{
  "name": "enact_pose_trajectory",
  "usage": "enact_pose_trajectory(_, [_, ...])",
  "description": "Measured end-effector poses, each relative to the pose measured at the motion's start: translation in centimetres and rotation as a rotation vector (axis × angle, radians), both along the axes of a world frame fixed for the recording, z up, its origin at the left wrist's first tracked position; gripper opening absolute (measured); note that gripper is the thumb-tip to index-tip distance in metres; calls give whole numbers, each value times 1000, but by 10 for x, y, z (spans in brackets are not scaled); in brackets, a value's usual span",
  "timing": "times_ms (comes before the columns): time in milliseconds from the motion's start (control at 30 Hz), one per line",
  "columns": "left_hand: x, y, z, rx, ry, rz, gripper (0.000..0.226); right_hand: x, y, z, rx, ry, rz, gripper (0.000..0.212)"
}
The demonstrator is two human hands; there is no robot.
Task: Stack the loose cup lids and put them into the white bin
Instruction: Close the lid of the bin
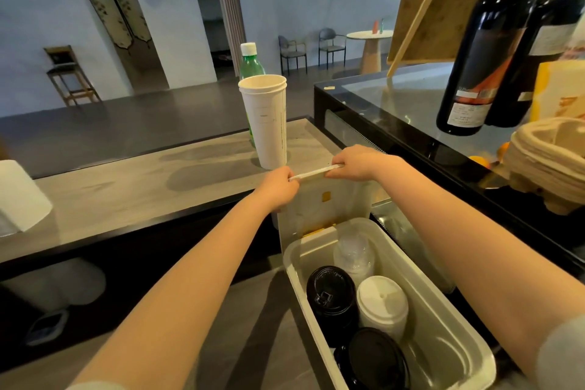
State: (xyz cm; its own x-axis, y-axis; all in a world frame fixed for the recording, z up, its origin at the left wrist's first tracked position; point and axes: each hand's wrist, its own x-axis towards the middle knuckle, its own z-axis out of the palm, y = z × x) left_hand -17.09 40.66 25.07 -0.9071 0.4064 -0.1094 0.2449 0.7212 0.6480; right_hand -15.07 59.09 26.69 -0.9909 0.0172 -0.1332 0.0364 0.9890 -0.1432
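The lid stacks (381, 301) (black, white and clear) already stand inside the white bin (443, 339), just below the worktop (142, 184). The left grip (278, 187) and right grip (354, 165) both pinch its raised flap's (332, 209) top edge. Probably only closing remains.

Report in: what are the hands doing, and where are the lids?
Left hand and right hand grip raised bin cover. Black lids, white lids, clear lids inside white bin. Nothing blocking.

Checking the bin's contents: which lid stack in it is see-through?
The clear stack at the bin's far end, by its raised flap; the two black stacks and the white stack are opaque.
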Motion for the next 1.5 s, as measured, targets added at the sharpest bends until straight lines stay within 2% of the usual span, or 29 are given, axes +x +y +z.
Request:
enact_pose_trajectory(333, [27,-20,33,123,256,-53,10,43,-2,42,-139,208,24,36])
enact_pose_trajectory(533, [67,-40,36,212,379,-105,13,93,-18,54,-90,400,-28,32])
enact_pose_trajectory(700, [112,-59,27,259,485,-164,17,144,-36,44,-71,482,-77,30])
enact_pose_trajectory(933, [160,-76,-3,284,509,-266,17,205,-54,12,-51,544,-137,24])
enact_pose_trajectory(1133, [194,-70,-33,222,494,-325,33,245,-44,-32,-46,537,-203,30])
enact_pose_trajectory(1267, [211,-61,-54,115,386,-362,44,269,-36,-71,-135,490,-265,32])
enact_pose_trajectory(1500, [241,-43,-94,-143,297,-412,40,298,-15,-128,-253,280,-228,44])
